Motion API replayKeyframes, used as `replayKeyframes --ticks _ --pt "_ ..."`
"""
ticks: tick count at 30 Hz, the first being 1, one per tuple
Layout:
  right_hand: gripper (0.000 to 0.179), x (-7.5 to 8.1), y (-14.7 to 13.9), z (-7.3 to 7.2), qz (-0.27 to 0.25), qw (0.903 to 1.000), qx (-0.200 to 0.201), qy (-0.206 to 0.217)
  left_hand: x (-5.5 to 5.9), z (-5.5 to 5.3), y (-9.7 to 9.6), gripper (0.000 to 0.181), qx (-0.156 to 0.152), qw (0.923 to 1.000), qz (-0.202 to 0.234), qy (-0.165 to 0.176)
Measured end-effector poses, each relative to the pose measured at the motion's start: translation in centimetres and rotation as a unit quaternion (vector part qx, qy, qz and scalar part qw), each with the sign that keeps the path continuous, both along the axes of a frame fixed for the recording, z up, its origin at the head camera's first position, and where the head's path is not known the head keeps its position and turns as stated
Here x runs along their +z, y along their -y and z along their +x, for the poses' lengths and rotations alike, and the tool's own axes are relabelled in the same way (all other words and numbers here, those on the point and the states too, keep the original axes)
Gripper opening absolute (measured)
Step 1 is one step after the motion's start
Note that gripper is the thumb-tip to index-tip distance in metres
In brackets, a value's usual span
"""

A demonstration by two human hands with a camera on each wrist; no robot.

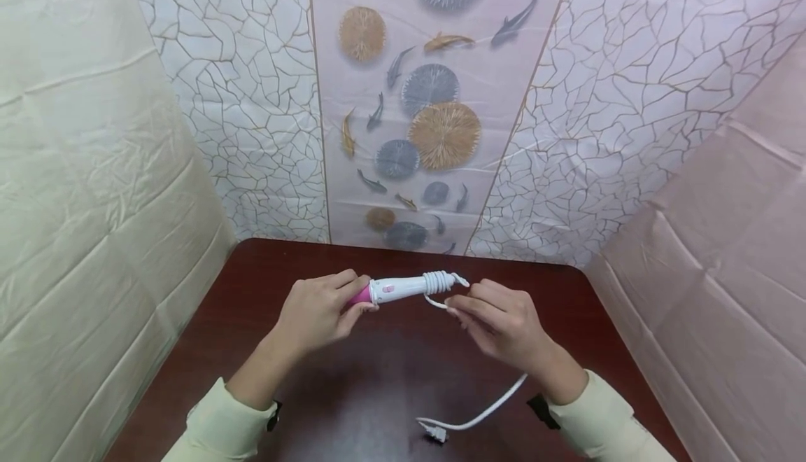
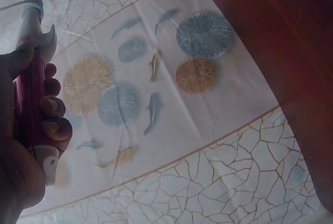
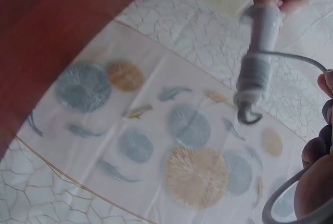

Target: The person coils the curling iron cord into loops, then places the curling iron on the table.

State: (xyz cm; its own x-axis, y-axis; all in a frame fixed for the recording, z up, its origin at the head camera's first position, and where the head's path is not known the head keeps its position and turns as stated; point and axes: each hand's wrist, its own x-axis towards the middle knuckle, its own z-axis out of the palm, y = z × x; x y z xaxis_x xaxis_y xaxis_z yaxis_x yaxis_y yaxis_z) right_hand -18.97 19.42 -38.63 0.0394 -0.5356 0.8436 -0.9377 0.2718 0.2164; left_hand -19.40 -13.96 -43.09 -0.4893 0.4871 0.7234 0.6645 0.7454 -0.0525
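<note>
Head view: Left hand (image 1: 317, 311) closed around the pink section (image 1: 361, 295) of a pink-and-white handheld tool (image 1: 400, 288), thumb below, fingers over the top. Tool lies nearly level between the two hands, above the dark red table (image 1: 390, 371), its white end toward the right hand (image 1: 500, 322). White cord (image 1: 466, 426) is wound in a tight coil (image 1: 439, 281) around that end. Right hand pinches a stretch of the cord between thumb and fingers, just beside the coil; hand and tool body are apart. Remaining cord emerges below the right hand and curves to a plug (image 1: 436, 434) nearer the person. Whether the plug touches the table: cannot tell.

Left wrist view: Left-hand fingers wrapped firmly about the pink section, fingertips showing on the far side. A pale end piece (image 2: 48, 162) projects below the grip; coil and a small cord loop at the upper end. Patterned backdrop (image 2: 182, 115) behind.

Right wrist view: Tool tilted, coil downward, left hand blurred at its top. Cord runs from the coil to the right hand, partly in frame, fingers curled; a second length bends beneath it.
</note>
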Motion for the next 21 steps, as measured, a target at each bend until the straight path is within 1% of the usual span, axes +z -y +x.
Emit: replayKeyframes --ticks 6,9,12,14,17,21 --pt "0.020 1.3 -0.3 -1.0 0.009 0.9995 -0.030 -0.006 -0.2 0.4 -0.5 0.038 -0.017 0.9998 -0.009 -0.008" --pt "0.020 1.7 -0.4 -1.7 0.014 0.9988 -0.046 0.001 -0.3 0.5 -0.6 0.037 -0.031 0.9994 -0.012 -0.011" --pt "0.020 1.7 -0.5 -2.5 0.016 0.9982 -0.055 0.017 -0.3 0.6 -0.6 0.036 -0.044 0.9987 -0.019 -0.018" --pt "0.021 1.5 -0.6 -3.0 0.017 0.9977 -0.052 0.041 -0.3 0.7 -0.6 0.036 -0.052 0.9982 -0.024 -0.021" --pt "0.023 1.0 -0.9 -3.9 0.022 0.9941 -0.046 0.096 -0.3 0.8 -0.6 0.035 -0.062 0.9972 -0.028 -0.031" --pt "0.022 0.4 -1.3 -4.7 0.033 0.9823 -0.041 0.180 -0.3 1.0 -0.9 0.035 -0.081 0.9950 -0.035 -0.047"
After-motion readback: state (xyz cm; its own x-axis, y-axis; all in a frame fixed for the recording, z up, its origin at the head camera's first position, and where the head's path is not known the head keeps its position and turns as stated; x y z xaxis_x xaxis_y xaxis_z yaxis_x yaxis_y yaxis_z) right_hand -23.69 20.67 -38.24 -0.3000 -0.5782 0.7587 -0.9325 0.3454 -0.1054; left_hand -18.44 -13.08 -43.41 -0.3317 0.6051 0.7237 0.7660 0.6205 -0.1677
